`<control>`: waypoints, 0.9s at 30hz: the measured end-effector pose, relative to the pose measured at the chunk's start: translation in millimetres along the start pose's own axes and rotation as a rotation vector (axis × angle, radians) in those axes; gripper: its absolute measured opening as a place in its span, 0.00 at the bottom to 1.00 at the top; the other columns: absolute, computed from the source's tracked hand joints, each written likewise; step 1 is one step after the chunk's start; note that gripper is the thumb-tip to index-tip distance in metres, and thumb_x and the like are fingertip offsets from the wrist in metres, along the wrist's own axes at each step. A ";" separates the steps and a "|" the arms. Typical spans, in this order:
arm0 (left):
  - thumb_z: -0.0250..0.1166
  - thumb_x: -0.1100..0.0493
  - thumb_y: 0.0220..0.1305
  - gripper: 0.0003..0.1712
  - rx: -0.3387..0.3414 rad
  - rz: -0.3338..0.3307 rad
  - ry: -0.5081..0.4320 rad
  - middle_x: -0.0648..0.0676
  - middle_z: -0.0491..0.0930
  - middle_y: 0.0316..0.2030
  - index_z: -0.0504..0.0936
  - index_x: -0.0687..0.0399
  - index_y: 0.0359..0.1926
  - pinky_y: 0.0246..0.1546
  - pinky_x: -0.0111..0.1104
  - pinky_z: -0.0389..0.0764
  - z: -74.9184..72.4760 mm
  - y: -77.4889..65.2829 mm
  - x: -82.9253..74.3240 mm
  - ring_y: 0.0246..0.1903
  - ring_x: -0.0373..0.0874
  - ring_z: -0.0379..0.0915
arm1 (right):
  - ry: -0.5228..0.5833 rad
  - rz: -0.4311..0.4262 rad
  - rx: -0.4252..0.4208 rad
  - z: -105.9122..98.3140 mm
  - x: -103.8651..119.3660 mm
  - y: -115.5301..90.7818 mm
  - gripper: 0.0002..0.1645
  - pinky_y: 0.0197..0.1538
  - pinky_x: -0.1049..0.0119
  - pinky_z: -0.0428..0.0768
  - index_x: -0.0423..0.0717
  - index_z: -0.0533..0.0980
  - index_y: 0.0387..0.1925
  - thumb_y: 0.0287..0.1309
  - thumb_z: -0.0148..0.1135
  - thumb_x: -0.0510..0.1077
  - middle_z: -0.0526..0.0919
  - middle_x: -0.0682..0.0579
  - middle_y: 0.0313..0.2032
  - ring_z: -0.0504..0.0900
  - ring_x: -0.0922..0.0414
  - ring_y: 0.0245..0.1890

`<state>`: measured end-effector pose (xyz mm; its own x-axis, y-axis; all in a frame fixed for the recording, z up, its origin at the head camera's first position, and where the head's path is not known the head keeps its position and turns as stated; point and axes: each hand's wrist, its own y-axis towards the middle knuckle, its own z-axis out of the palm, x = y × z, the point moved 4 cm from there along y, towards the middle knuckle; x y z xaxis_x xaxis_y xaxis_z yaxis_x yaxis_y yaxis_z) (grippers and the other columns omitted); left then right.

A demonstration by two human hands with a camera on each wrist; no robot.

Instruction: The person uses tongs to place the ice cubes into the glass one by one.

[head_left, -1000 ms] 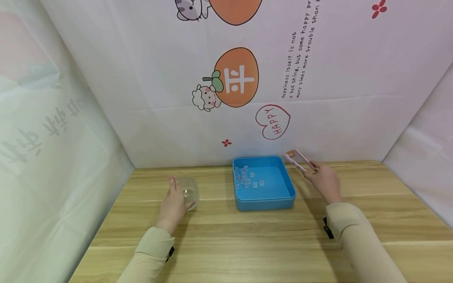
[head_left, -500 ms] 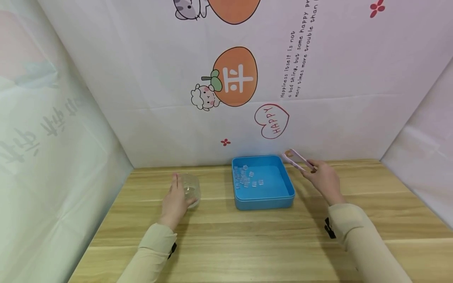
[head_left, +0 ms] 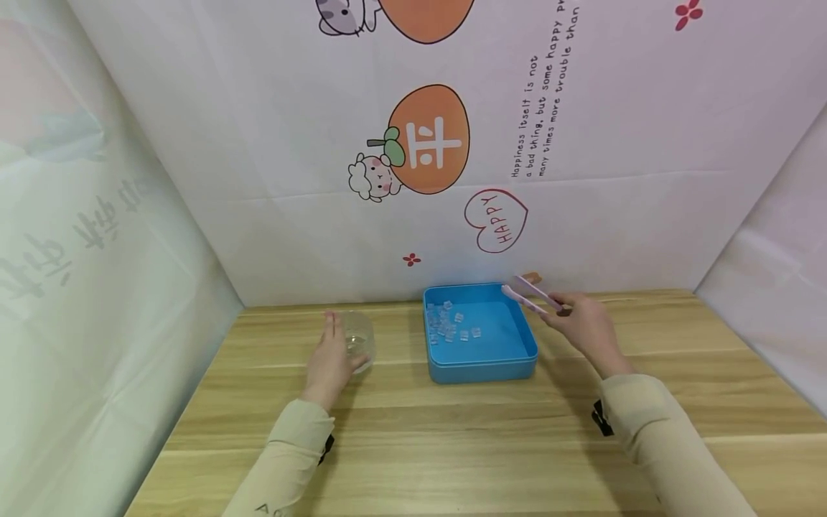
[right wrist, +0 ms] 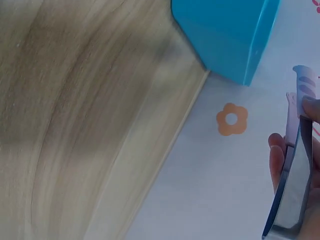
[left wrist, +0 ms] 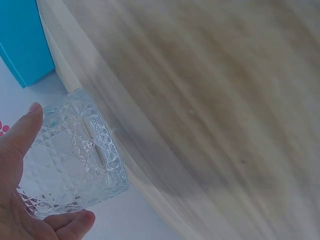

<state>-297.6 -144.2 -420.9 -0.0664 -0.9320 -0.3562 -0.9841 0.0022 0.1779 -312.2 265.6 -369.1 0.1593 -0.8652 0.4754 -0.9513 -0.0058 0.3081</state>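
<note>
A clear glass tumbler (head_left: 360, 336) with a cut diamond pattern is gripped by my left hand (head_left: 328, 365). Thumb and fingers wrap its sides in the left wrist view, where the glass (left wrist: 75, 155) is tilted. My right hand (head_left: 588, 329) pinches a pair of tongs (right wrist: 295, 187), metal with pale pink tips. The tips of the tongs, spread apart, overlap the right rim of a blue square box (head_left: 483, 371) in the head view. Several small clear cubes (head_left: 443, 323) lie inside the box, mostly along its left side.
The wood-grain table (head_left: 413, 445) carries the box near its back edge. A white printed sheet (head_left: 291, 179) rises right behind it, with more white sheeting (head_left: 77, 323) at the left. An orange flower print (right wrist: 232, 119) shows on the sheet by the tongs.
My left hand has shifted to the right and slightly farther back with the glass. The tongs have swung left, from beside the box to over its right rim.
</note>
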 end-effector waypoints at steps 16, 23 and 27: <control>0.72 0.47 0.51 0.61 0.022 -0.014 -0.056 0.62 0.42 0.75 0.45 0.66 0.73 0.15 0.29 0.68 6.6 13.5 -18.9 0.47 0.59 0.77 | 0.022 -0.101 0.122 10.3 19.9 -1.5 0.22 0.30 0.64 0.79 0.34 0.79 0.49 0.55 0.67 0.42 0.85 0.35 0.40 0.81 0.48 0.32; 0.73 0.46 0.49 0.61 0.004 0.000 -0.048 0.63 0.46 0.74 0.48 0.66 0.73 0.16 0.30 0.68 10.0 18.0 -24.9 0.32 0.54 0.78 | -0.005 -0.108 0.197 18.7 26.1 0.2 0.22 0.31 0.63 0.81 0.34 0.79 0.50 0.55 0.66 0.42 0.85 0.36 0.41 0.82 0.50 0.32; 0.73 0.46 0.49 0.61 0.023 -0.006 -0.059 0.61 0.45 0.75 0.47 0.65 0.74 0.15 0.28 0.66 13.9 21.0 -27.3 0.34 0.53 0.78 | -0.039 -0.154 0.240 23.3 30.4 0.7 0.22 0.33 0.61 0.83 0.33 0.79 0.49 0.54 0.66 0.42 0.86 0.36 0.40 0.84 0.50 0.33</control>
<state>-318.7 -113.7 -420.2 -0.0696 -0.9092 -0.4104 -0.9879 0.0056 0.1551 -314.2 227.7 -373.7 0.3011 -0.8634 0.4048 -0.9526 -0.2533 0.1682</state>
